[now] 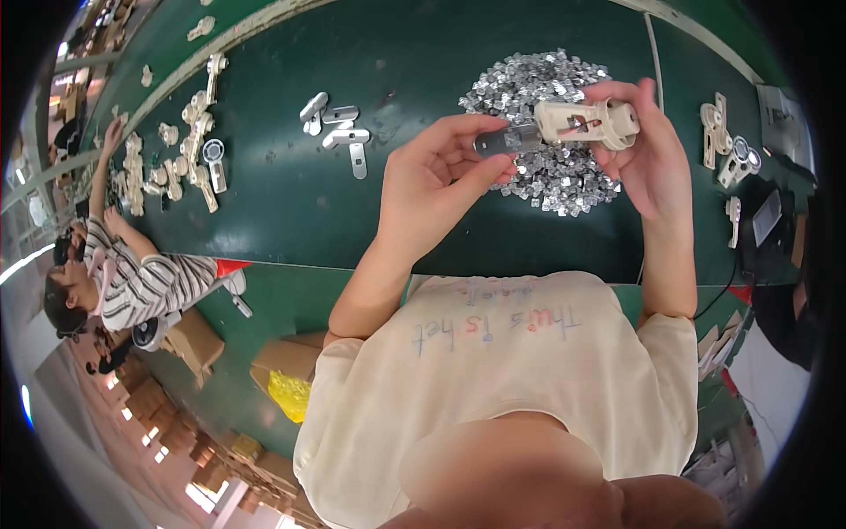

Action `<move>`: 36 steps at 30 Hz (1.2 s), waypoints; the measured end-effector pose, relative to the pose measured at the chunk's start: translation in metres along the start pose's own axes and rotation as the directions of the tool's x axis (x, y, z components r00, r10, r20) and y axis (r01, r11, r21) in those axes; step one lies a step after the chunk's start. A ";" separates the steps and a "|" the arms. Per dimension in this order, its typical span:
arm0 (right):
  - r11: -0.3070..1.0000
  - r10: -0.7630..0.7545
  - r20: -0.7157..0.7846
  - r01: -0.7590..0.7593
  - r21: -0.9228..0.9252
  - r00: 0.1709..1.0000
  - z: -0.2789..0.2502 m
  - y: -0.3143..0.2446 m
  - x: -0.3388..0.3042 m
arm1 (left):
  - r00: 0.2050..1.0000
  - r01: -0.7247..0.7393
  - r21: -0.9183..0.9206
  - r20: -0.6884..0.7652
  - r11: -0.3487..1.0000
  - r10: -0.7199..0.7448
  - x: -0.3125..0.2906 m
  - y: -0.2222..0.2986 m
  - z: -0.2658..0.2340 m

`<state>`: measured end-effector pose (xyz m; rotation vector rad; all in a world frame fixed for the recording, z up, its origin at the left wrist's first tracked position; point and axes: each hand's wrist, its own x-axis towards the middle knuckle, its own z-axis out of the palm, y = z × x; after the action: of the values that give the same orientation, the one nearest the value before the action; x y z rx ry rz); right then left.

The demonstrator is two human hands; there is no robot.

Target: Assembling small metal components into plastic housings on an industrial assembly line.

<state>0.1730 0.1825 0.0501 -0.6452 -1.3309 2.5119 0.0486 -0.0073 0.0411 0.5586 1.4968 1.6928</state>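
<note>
My left hand (443,167) pinches a dark grey, rounded cover plate (508,140) between thumb and fingers. In my right hand (650,148) lies a cream plastic housing (568,122) with a round end; its long side is open and small coloured parts show inside. The cover plate's end meets or overlaps the housing's narrow end; I cannot tell whether they touch. Both hands are above a heap of small shiny metal pieces (564,189) on the dark green table (291,207). Left of my left hand, several grey cover plates (358,161) lie loosely together.
Cream housings and round-headed parts (198,159) lie along the table's left side, and a few more (716,132) at the right. A co-worker in a striped top (150,278) sits at the left, reaching to the table. A cardboard box with a yellow bag (289,394) stands on the floor.
</note>
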 end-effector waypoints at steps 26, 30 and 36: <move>0.672 -0.325 0.027 0.250 -0.697 0.945 0.038 0.025 -0.005 | 0.998 -0.039 0.026 -0.046 0.999 0.041 0.011 -0.005 0.005; 0.767 -0.203 0.039 0.184 -0.614 0.978 0.031 0.028 -0.004 | 0.995 -0.050 0.099 -0.083 0.994 0.058 0.010 -0.005 0.012; 0.416 -0.549 0.187 0.461 -0.784 0.814 0.032 0.048 0.005 | 0.901 -0.310 0.438 -0.148 0.844 0.408 0.020 -0.032 0.008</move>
<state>0.1536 0.1341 0.0247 -0.3797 -2.2193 1.2647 0.0514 0.0127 0.0084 0.9375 2.0441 1.7823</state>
